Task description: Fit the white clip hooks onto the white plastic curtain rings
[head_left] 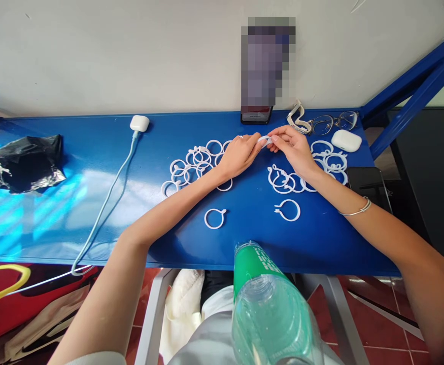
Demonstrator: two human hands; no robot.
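Near the back middle of the blue table, my left hand (240,154) and my right hand (292,148) meet on one white plastic ring (264,140). Fingers of both hands pinch it, and they partly cover it. Beside my left hand lies a cluster of white rings (214,147), several of them overlapping. More white rings (281,180) are spread under and beside my right wrist. Closer to the front edge lie a closed single ring (214,218) and a ring with a gap at its left side (289,210).
A green-labelled plastic bottle (271,304) rises at the front edge. A charger plug (139,123) with cable and a torn black bag (26,165) lie left. At right are glasses (322,124), a white case (346,141) and a dark phone (369,185). Another phone (257,114) leans on the wall.
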